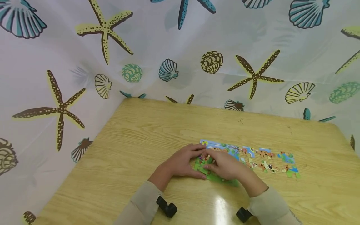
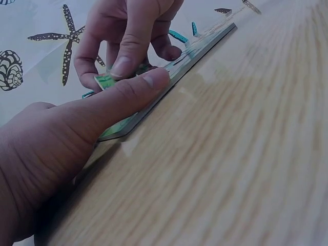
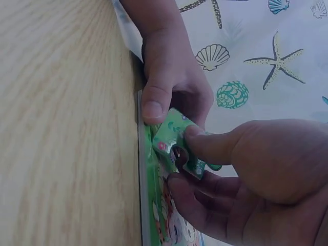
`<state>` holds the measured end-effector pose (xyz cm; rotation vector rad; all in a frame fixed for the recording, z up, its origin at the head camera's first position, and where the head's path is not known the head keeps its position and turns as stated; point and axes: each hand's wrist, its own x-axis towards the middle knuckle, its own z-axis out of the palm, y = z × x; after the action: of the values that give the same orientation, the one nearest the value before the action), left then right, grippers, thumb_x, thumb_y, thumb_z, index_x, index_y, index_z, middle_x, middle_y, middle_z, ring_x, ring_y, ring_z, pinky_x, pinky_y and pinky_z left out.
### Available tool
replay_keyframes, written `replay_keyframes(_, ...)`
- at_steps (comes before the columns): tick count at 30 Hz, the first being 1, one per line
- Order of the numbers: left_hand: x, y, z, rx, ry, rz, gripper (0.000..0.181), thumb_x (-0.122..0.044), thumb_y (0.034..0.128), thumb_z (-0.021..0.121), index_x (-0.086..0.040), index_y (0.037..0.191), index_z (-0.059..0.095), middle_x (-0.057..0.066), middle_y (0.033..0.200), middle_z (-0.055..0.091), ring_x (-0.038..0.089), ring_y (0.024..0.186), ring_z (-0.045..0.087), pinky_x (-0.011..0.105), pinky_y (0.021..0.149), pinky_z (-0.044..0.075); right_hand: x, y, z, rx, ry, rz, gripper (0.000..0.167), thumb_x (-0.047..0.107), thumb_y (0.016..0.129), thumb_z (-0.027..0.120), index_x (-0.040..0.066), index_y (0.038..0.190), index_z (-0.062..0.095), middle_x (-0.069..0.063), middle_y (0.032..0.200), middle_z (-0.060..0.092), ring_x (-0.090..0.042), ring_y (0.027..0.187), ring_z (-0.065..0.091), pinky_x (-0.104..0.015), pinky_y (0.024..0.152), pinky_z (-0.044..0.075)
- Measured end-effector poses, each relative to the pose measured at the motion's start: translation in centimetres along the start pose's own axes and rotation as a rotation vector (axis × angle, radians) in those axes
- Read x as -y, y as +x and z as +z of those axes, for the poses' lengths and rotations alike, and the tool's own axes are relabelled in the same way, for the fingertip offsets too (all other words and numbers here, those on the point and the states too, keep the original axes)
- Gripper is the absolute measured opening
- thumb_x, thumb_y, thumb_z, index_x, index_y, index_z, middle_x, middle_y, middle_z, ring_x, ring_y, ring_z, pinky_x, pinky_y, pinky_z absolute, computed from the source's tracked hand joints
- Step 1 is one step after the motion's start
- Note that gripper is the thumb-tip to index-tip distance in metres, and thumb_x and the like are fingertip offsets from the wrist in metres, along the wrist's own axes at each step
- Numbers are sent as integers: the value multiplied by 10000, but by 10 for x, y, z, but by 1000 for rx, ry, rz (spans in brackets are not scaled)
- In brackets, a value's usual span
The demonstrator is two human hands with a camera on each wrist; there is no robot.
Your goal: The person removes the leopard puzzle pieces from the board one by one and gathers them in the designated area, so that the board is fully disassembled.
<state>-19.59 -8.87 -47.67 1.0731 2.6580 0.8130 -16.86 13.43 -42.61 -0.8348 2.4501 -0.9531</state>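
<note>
A flat, colourful jigsaw puzzle board (image 1: 217,144) lies on the table beneath both hands. My left hand (image 1: 182,161) rests at its left end, thumb and fingers extended, the thumb pressing near the edge closest to me. Between thumb and fingers, my right hand (image 1: 225,164) pinches a green jigsaw piece (image 3: 171,132), tilted over the board's left part. This piece has a rounded notch and small printed flowers. Part of the board's picture is hidden by the hands; the right wrist view shows printed animal faces on it.
Several loose jigsaw pieces (image 1: 269,166) lie in two rough rows just right of the board. The wood-grain table (image 1: 152,125) meets a white curtain (image 1: 191,84) printed with shells and starfish at the back and left. Black fittings (image 1: 168,209) stick out at both sleeves.
</note>
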Motion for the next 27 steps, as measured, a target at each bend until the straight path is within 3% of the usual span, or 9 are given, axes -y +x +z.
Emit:
replay_keyframes(5,2,2,0,-5,31,11,1001,-654,733,790,-194,1538,412,-61,1610,355,194,1492,325,425,1184,316,-1,-4,-3,-71,1,-12,134,195,991,638,109,1083,593,-5,778,617,-41,543,498,-238,561,435)
replay_keyframes(9,2,2,0,5,57,3,1024,-676,736,773,-179,1547,393,-63,1621,333,197,1508,298,430,1203,281,-7,-9,-3,-117,44,52,170,214,971,669,91,1078,622,-18,842,680,-63,610,585,-267,596,486)
replay_keyframes(13,1,1,-1,11,51,-10,1021,-679,736,769,-187,1548,393,-60,1624,328,209,1508,298,445,1195,291,-15,-16,0,-132,231,152,243,210,952,696,62,1128,619,-55,857,719,-151,654,661,-330,582,549)
replay_keyframes(18,1,2,-1,11,52,-4,1008,-678,741,765,-190,1545,403,-54,1625,331,213,1507,302,462,1193,292,-23,-28,3,-175,480,217,345,166,932,718,-16,1198,594,-127,875,745,-195,677,701,-344,607,578)
replay_keyframes(23,3,3,0,-3,71,32,997,-671,749,763,-171,1538,415,-36,1623,341,236,1504,312,475,1193,287,-26,-43,4,-231,622,291,422,173,925,729,-50,1246,570,-98,832,749,-170,685,708,-312,649,585)
replay_keyframes(27,3,4,1,-24,78,48,990,-658,745,773,-154,1527,435,-17,1610,365,255,1490,335,482,1185,298,-29,-53,6,-266,675,298,471,176,920,735,-66,1278,549,-103,870,743,-167,709,711,-299,684,590)
